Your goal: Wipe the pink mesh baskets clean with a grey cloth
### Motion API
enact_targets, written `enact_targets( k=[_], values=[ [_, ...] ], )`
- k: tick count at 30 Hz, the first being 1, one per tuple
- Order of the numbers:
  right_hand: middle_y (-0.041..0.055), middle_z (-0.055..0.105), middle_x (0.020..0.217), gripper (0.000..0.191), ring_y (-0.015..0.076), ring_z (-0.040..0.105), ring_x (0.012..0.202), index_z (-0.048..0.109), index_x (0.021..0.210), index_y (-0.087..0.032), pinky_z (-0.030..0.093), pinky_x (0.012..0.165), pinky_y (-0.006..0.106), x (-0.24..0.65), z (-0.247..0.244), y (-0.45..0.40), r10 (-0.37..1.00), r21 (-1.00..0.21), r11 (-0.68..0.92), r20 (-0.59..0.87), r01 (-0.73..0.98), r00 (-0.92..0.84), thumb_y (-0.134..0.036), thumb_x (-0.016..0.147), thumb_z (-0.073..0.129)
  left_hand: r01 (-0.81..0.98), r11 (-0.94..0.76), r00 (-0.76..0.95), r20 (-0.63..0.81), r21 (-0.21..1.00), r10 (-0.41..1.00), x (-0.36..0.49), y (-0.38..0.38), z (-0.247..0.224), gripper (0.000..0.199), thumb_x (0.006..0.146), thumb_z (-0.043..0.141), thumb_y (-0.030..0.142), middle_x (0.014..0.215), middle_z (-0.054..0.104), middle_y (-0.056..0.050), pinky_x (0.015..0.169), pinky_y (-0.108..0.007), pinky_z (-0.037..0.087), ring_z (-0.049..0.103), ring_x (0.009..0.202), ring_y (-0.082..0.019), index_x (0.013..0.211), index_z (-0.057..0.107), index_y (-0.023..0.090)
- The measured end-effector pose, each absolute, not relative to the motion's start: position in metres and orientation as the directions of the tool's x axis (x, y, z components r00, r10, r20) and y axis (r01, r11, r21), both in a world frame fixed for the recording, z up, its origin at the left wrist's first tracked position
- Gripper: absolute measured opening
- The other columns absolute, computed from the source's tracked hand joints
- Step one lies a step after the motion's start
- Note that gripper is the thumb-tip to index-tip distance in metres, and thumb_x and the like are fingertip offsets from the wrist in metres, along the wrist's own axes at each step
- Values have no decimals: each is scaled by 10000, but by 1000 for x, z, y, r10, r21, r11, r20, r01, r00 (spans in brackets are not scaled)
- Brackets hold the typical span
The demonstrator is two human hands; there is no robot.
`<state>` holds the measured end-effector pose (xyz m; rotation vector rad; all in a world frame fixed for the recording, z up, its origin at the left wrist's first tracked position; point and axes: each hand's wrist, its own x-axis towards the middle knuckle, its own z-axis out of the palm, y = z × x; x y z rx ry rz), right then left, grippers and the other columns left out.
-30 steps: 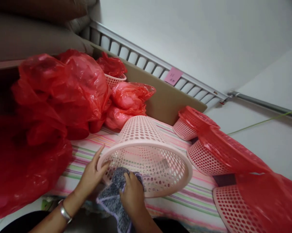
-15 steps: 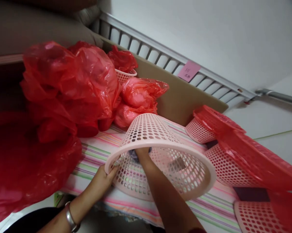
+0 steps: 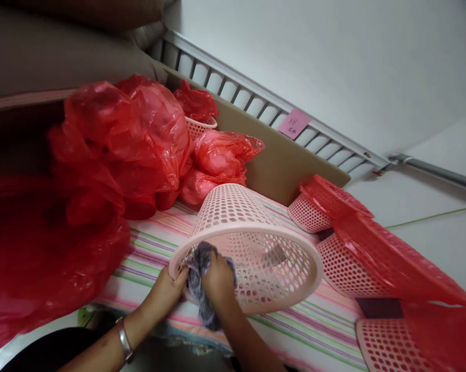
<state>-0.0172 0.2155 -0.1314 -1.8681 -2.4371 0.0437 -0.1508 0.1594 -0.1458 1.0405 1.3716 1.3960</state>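
Note:
A pink perforated plastic basket (image 3: 236, 206) lies tipped on its side, its wide mouth facing me. My left hand (image 3: 169, 287) grips the left side of its rim, thumb on the inside. Just inside the mouth, my right hand (image 3: 219, 276) is closed on a crumpled grey-purple cloth (image 3: 202, 281), pressing it near the left inner wall close to my left hand. Part of the cloth hangs down over the rim. A greyish patch (image 3: 274, 257) shows through or on the basket's inner wall.
Under the basket is a striped cloth (image 3: 148, 248). Red plastic bags (image 3: 140, 139) pile up at left, with a small basket (image 3: 200, 126) behind. More pink baskets (image 3: 353, 266), lined with red plastic, stand at right. A tan board (image 3: 272, 165) and white railing (image 3: 233, 93) run behind.
My right hand has drawn back from deep inside the basket to its left rim, bringing the cloth into fuller view. My left hand keeps its hold on the rim.

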Motion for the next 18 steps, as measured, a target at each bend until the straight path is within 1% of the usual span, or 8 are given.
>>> enact_targets(
  k=[3, 5, 8, 12, 15, 16, 18],
  values=[
    [149, 598, 1156, 490, 245, 570, 1057, 539, 1201, -153, 418, 899, 325, -6, -134, 174, 962, -11, 272, 9, 962, -272, -103, 716, 488, -14, 5, -230, -9, 1000, 973, -156, 155, -139, 244, 746, 560, 335, 760, 754, -55, 804, -341, 526, 678, 893, -267, 865, 695, 171],
    [140, 579, 1194, 521, 249, 553, 1091, 536, 1205, -169, 408, 926, 329, -1, -133, 160, 962, -16, 271, -11, 962, -272, -110, 687, 525, -1, 2, -222, -2, 1000, 975, -162, 152, -136, 236, 739, 577, 350, 706, 744, -43, 756, -336, 535, 688, 816, -265, 817, 695, 161],
    [122, 591, 1175, 519, 253, 561, 1076, 550, 1177, -194, 430, 898, 331, 1, -131, 159, 959, -26, 279, -36, 960, -279, -124, 663, 559, -2, -6, -226, 6, 1000, 974, -168, 152, -135, 273, 765, 538, 364, 708, 742, -42, 724, -342, 542, 690, 780, -263, 834, 693, 150],
    [131, 629, 1079, 483, 246, 602, 979, 549, 1169, -165, 455, 832, 333, -6, -130, 191, 955, -29, 297, 18, 955, -296, -114, 689, 520, -21, -23, -233, 18, 1000, 972, -171, 157, -139, 281, 744, 551, 350, 673, 738, -39, 770, -356, 538, 681, 854, -278, 881, 701, 157],
    [147, 645, 1017, 432, 246, 614, 936, 552, 1166, -131, 458, 810, 348, -19, -129, 237, 958, -83, 280, 86, 956, -273, -107, 744, 460, -28, -33, -235, 26, 999, 972, -171, 159, -142, 271, 715, 590, 331, 697, 747, -43, 814, -363, 528, 669, 907, -284, 901, 708, 174],
    [155, 640, 1040, 418, 248, 607, 961, 543, 1180, -126, 451, 828, 361, -24, -129, 255, 959, -109, 273, 104, 956, -262, -118, 775, 436, -28, -33, -235, 25, 999, 972, -172, 159, -142, 270, 712, 595, 328, 712, 751, -45, 824, -365, 526, 666, 924, -285, 907, 709, 180],
    [160, 603, 1148, 409, 244, 563, 1061, 503, 1231, -134, 418, 898, 388, -33, -128, 288, 959, -159, 268, 133, 950, -249, -158, 843, 378, -22, -35, -236, 29, 999, 971, -171, 158, -143, 271, 713, 605, 325, 758, 759, -47, 838, -364, 524, 658, 953, -285, 924, 708, 190]
  ],
)
